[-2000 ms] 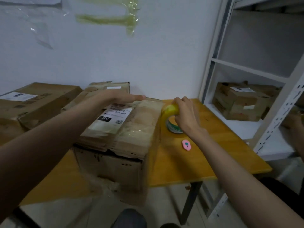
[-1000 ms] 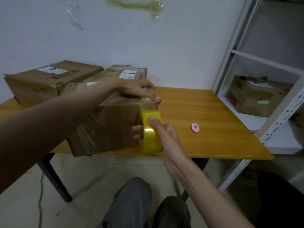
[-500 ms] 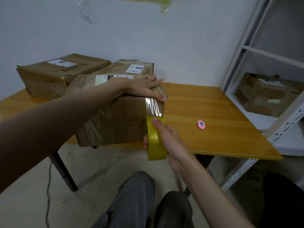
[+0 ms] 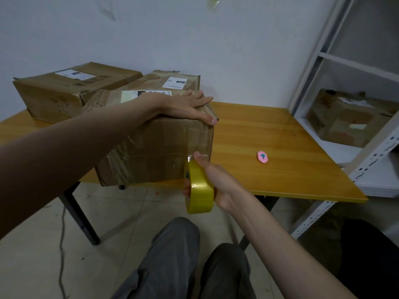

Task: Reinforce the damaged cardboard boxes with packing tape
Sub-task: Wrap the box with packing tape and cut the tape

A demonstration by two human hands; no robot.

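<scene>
Overhanging the wooden tabletop [image 4: 269, 134] edge, the crumpled brown cardboard box [image 4: 151, 152], held under a flat-fingered left hand [image 4: 183, 104], may tip if the right hand [image 4: 216, 178], gripping the yellow packing-tape roll [image 4: 199, 190], tugs downward.

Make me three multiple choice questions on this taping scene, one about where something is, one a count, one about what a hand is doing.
1. Where is the small pink object?
A. on the table, right of the front box
B. on the shelf
C. on the floor

2. How many cardboard boxes are on the table?
A. one
B. three
C. five

3. What is the left hand doing?
A. gripping the tape roll
B. lying flat on the front box
C. hanging free

Answers: 1 A, it lies on bare wood beside the box. 2 B, the front box plus two behind it. 3 B, its fingers lie straight on the box top; the right hand grips the roll.
</scene>
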